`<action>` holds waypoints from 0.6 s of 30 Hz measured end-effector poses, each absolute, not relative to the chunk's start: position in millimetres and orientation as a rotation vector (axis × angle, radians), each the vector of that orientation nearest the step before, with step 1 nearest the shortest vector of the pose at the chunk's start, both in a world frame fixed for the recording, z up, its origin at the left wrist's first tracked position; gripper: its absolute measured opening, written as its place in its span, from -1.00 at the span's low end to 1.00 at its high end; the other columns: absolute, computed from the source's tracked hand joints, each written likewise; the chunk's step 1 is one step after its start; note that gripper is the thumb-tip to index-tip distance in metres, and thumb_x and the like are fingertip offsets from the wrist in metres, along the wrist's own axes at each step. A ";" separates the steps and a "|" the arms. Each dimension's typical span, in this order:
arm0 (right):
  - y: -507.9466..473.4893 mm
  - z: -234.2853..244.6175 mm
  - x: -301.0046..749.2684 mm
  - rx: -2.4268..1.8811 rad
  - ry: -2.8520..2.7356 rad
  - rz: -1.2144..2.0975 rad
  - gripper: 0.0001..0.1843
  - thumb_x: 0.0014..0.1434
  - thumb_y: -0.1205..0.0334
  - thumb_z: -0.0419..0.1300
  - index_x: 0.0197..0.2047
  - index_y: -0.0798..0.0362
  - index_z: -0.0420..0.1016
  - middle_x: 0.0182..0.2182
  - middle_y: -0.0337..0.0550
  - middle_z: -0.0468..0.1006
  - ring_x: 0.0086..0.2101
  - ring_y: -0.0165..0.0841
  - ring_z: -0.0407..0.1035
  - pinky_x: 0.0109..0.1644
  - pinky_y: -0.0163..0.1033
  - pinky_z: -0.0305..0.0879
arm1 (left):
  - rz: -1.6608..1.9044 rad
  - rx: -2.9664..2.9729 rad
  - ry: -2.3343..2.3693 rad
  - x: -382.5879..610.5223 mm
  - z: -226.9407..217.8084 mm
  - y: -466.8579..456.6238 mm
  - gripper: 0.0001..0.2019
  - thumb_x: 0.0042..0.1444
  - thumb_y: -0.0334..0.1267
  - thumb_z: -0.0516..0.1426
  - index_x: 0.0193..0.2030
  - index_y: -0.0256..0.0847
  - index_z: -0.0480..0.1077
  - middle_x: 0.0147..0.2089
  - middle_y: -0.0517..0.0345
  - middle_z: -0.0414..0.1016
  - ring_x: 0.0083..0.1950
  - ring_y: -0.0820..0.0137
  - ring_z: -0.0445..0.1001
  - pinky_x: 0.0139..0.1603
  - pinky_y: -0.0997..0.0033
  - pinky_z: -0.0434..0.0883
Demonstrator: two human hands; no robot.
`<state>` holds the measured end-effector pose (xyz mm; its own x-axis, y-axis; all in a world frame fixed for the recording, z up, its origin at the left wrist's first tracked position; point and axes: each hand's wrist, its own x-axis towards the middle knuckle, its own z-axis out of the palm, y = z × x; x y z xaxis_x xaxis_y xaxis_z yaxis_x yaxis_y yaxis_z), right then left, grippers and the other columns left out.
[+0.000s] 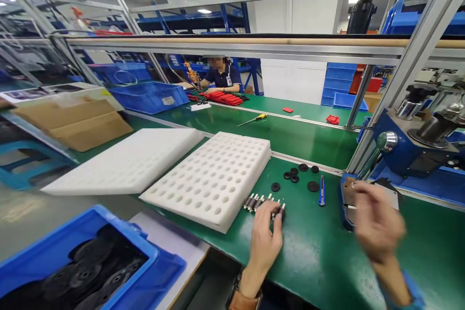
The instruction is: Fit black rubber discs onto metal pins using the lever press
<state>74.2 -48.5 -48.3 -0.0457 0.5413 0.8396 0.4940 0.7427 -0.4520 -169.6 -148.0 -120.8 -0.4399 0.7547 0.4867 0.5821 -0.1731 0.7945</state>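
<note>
My left hand [267, 232] has its thumb and fingers closed around the right end of a row of small dark cylinders with white shafts [254, 202]. The fingers partly cover the parts there. My right hand [379, 223] is blurred by motion in front of the blue base of a lever press [347, 198]. A pale speck shows near its fingertips, too smeared to name. Several black discs [313, 186] lie between the hands, some with a centre hole. Beside them is a blue utility knife [321, 190].
A white foam tray with round holes [212, 174] lies left of the row, with another white foam slab [123, 160] farther left. A blue bin [163, 271] of black parts stands front left. The press head [417, 140] rises at right. Across the bench, a co-worker [221, 77] sits behind red items.
</note>
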 end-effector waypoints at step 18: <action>-67.6 -147.7 -58.1 -1.081 -2.319 0.614 -0.76 0.21 0.15 0.27 -0.42 0.03 0.35 -0.39 -0.14 0.44 -0.26 -0.22 0.31 -0.12 -0.15 0.25 | 1.033 2.366 2.070 -215.9 -155.4 -132.3 -0.53 0.22 -0.56 0.01 0.18 -0.17 0.48 0.22 0.02 0.55 0.41 0.05 0.30 0.34 -0.18 0.39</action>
